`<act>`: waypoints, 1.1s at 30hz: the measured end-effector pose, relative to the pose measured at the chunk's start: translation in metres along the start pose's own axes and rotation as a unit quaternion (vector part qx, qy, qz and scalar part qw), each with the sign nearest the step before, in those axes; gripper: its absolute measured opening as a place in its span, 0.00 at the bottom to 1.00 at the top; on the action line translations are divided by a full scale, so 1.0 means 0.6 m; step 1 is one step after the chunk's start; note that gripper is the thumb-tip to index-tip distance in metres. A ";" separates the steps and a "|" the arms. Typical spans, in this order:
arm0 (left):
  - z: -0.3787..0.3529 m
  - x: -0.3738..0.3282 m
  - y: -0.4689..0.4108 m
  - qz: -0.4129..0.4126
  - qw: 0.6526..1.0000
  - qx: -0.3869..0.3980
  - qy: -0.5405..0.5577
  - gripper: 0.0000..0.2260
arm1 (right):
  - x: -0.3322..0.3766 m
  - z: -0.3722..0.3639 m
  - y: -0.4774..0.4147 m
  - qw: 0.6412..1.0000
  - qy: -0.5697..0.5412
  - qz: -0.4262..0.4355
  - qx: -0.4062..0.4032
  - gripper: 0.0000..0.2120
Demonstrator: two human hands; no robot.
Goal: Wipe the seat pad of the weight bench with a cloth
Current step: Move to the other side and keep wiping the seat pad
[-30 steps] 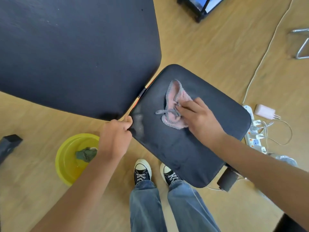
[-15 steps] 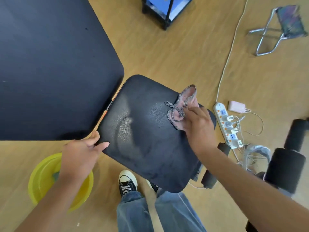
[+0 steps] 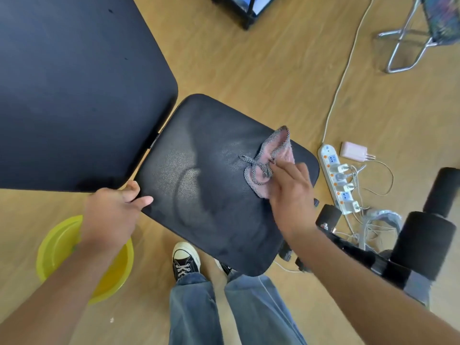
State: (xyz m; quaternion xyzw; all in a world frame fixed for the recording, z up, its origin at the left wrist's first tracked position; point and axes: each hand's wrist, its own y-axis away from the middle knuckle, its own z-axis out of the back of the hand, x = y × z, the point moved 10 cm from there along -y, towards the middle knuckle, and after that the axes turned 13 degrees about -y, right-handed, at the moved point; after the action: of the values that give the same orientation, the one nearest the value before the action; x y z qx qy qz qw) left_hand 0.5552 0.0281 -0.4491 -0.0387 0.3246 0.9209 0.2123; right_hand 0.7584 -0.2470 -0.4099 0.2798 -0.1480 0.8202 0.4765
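The black seat pad (image 3: 211,185) of the weight bench fills the middle of the head view, with damp sheen across its left half. A pink cloth (image 3: 271,160) with a grey woven edge lies bunched on the pad's right side. My right hand (image 3: 291,195) presses down on the cloth and grips it. At the pad's near left corner my left hand (image 3: 112,215) holds the edge, thumb on top. The large black back pad (image 3: 74,90) sits to the left, separated by a narrow gap.
A yellow basin (image 3: 57,247) stands on the wooden floor at lower left, partly under my left arm. A white power strip (image 3: 336,178) with plugs and cables lies right of the pad. Black foam rollers (image 3: 428,240) stand at right. My shoes (image 3: 185,260) are below the pad.
My right hand slid the cloth from the pad's middle to its right side. The left hand moved from the gap between the pads to the seat pad's near left corner.
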 end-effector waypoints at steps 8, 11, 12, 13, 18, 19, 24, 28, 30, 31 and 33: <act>0.001 -0.009 0.001 -0.009 1.000 0.006 -0.010 0.16 | 0.036 -0.055 0.249 0.905 -0.034 0.244 0.347 0.15; -0.003 -0.006 -0.001 -0.011 1.000 -0.008 -0.008 0.15 | -0.040 0.022 0.084 0.975 -0.035 0.116 0.188 0.12; -0.004 -0.004 -0.003 -0.013 1.000 -0.013 -0.008 0.14 | -0.053 0.036 0.029 0.992 -0.001 0.073 0.104 0.13; -0.004 -0.004 -0.004 -0.016 1.000 -0.019 -0.011 0.14 | -0.056 0.038 -0.005 0.999 0.002 0.031 0.033 0.14; -0.002 -0.004 -0.003 -0.028 0.999 -0.038 -0.026 0.14 | 0.053 -0.113 0.138 0.973 -0.036 0.111 0.197 0.14; -0.002 -0.003 -0.003 -0.024 0.999 -0.037 -0.023 0.15 | 0.067 -0.122 0.195 0.944 -0.001 0.196 0.266 0.16; -0.002 0.005 0.011 0.003 0.998 -0.038 0.049 0.17 | 0.013 0.008 0.145 0.947 0.047 0.245 0.202 0.25; -0.008 0.026 0.021 0.079 0.978 -0.038 0.188 0.21 | -0.056 0.048 -0.014 0.997 0.007 -0.052 -0.055 0.13; -0.012 0.039 0.026 0.114 0.964 -0.062 0.234 0.22 | 0.023 -0.034 -0.040 0.998 -0.028 -0.031 -0.040 0.12; -0.015 0.045 0.027 0.127 0.959 -0.077 0.240 0.22 | 0.098 -0.091 -0.034 0.998 -0.025 0.054 0.020 0.12; -0.020 0.055 0.023 0.145 0.959 -0.103 0.222 0.19 | 0.247 -0.212 0.047 0.913 0.083 0.337 0.213 0.12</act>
State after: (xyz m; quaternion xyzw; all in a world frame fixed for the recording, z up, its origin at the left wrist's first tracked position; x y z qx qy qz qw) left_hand 0.5186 0.0235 -0.4574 -0.2159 0.2694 0.9385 -0.0058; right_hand 0.6361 -0.0925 -0.4220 0.2394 -0.0155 0.9644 0.1115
